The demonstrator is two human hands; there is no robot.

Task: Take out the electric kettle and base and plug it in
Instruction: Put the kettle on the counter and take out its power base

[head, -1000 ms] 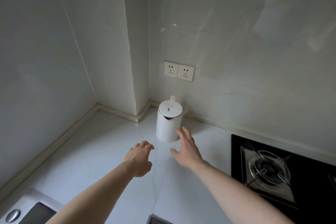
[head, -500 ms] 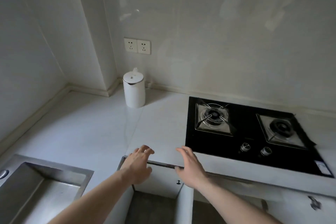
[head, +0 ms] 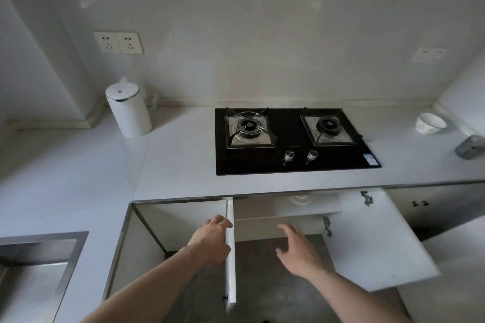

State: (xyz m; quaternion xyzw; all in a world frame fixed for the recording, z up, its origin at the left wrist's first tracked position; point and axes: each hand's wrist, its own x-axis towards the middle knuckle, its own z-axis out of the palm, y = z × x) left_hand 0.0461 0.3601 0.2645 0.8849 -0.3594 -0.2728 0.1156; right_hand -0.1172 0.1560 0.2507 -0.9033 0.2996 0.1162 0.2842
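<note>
A white electric kettle (head: 130,110) stands on the white counter (head: 173,165) near the back corner, below a double wall socket (head: 118,42). Under the counter, two white cabinet doors hang open. My left hand (head: 214,240) rests against the top edge of the left door (head: 230,257), fingers curled over it. My right hand (head: 298,250) hovers open in front of the cabinet opening, holding nothing. A pale round object (head: 299,198) shows dimly on the shelf inside; I cannot tell whether it is the base.
A black two-burner gas hob (head: 288,155) is set in the counter right of the kettle. A white bowl (head: 430,123) and a grey object (head: 471,147) sit at the far right. A steel sink (head: 34,265) lies at the lower left. The right door (head: 375,241) swings out wide.
The view has pulled back and to the right from the kettle. Both hands have dropped from the counter to the open cabinet; my left hand now rests on the left door.
</note>
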